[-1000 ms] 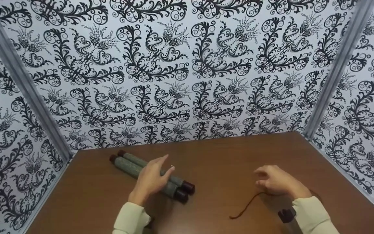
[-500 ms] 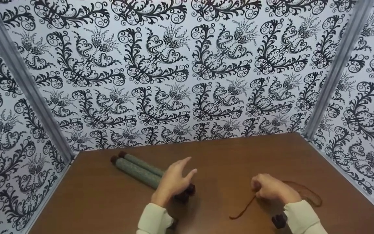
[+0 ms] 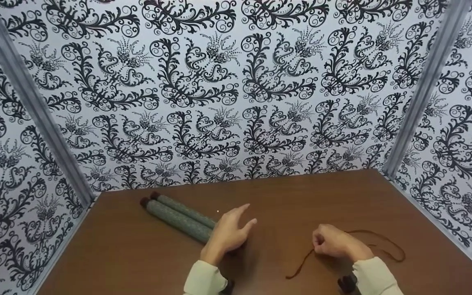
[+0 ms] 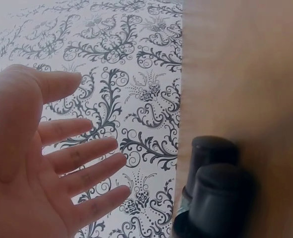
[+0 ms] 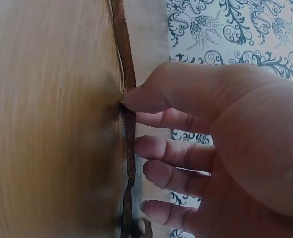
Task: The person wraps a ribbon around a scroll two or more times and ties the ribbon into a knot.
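Enclosing the paired green-grey rolls behind and at both sides: white wall panels printed with black scrollwork, probably for screening off the work area. Bearing the rolls: brown wood-look table. Rising behind the rolls, to left and right: grey corner posts, apparently for joining the panels. Lying aslant on the table: the rolls themselves, parallel and close alongside, perhaps for mutual steadiness; near ends hidden in the head view. Spread over the near end of the rolls: left hand, fingers nearly straight, thumb well apart, nothing in the grasp; contact with the rolls impossible to confirm, placement possibly for steadying. Working well to the right of the rolls: right hand, thumb and forefinger pinching a reddish-brown cord, other fingers loosely bent; a fingertip hold, likely chosen for something so thin and limp. Trailing from that pinch: one loose end toward the rolls, a slack loop away from the rolls. Finishing the rolls: dark end caps, probably for handling.
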A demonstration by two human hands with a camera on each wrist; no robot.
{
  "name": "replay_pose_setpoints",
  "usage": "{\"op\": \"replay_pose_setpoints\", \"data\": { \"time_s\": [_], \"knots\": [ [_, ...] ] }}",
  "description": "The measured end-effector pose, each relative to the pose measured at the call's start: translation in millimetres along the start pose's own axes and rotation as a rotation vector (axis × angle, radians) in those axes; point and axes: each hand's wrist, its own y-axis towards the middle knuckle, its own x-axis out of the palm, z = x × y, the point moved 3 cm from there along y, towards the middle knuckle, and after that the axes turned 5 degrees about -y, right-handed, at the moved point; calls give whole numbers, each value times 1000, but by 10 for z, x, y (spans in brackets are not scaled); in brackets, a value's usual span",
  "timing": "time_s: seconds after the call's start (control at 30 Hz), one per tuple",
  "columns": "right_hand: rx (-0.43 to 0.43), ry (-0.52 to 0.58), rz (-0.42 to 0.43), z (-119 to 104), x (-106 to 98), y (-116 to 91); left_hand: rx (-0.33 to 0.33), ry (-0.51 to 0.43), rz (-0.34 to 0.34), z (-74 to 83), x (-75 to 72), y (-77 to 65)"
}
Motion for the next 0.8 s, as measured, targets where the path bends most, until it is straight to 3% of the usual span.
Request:
{"op": "replay_pose_setpoints", "data": {
  "time_s": [0.47,0.8],
  "knots": [
    [-13,93,21,-397,52,256,-7,-25,-61,126,163,-37],
    [-84,153,77,-631,134,413,29,-165,-170,136,282,-87]
  ]
}}
